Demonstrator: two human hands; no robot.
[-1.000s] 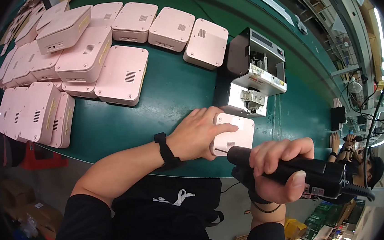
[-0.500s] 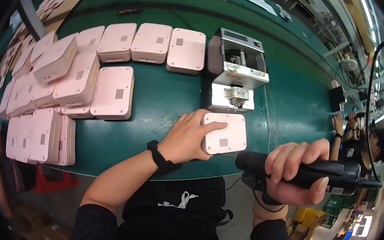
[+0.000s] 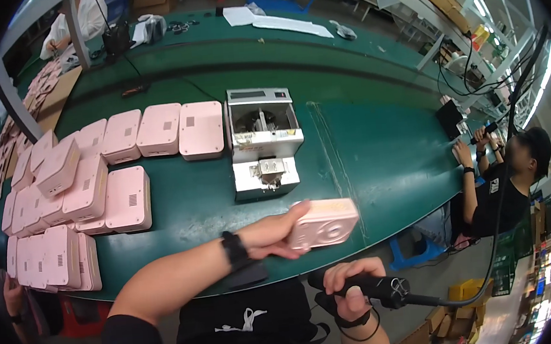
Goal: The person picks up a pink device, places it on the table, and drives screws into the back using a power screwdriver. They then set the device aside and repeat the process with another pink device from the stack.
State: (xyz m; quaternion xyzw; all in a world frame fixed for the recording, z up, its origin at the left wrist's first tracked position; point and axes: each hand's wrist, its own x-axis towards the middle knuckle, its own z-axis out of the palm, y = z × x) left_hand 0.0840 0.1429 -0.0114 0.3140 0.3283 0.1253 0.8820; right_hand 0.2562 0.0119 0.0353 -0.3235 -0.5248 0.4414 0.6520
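Note:
My left hand (image 3: pixel 273 234) is closed around the left end of a pink plastic box (image 3: pixel 324 224) with rounded corners. The box is tipped up off the green table (image 3: pixel 200 205), and its face with round raised shapes shows. Below and to the right of it, my right hand (image 3: pixel 356 281) grips a black electric screwdriver (image 3: pixel 385 289) at the table's front edge. A cable runs from the tool's rear end up to the right. The screwdriver's tip cannot be made out. Beyond my left hand stands a silver-and-black screw feeder (image 3: pixel 264 143).
Several similar pink boxes (image 3: pixel 160 128) stand in rows and stacks at the left, vented sides showing. A dark tool (image 3: pixel 135 90) lies behind them. At the right a co-worker (image 3: pixel 512 181) sits by the table, near a blue stool (image 3: pixel 413 251). Another person's hand (image 3: pixel 14 296) shows far left.
The pink box has gone from flat, vents up, to tipped with its other face showing. My right hand has drawn the screwdriver down, away from the box. The view has shifted rightward and farther out.

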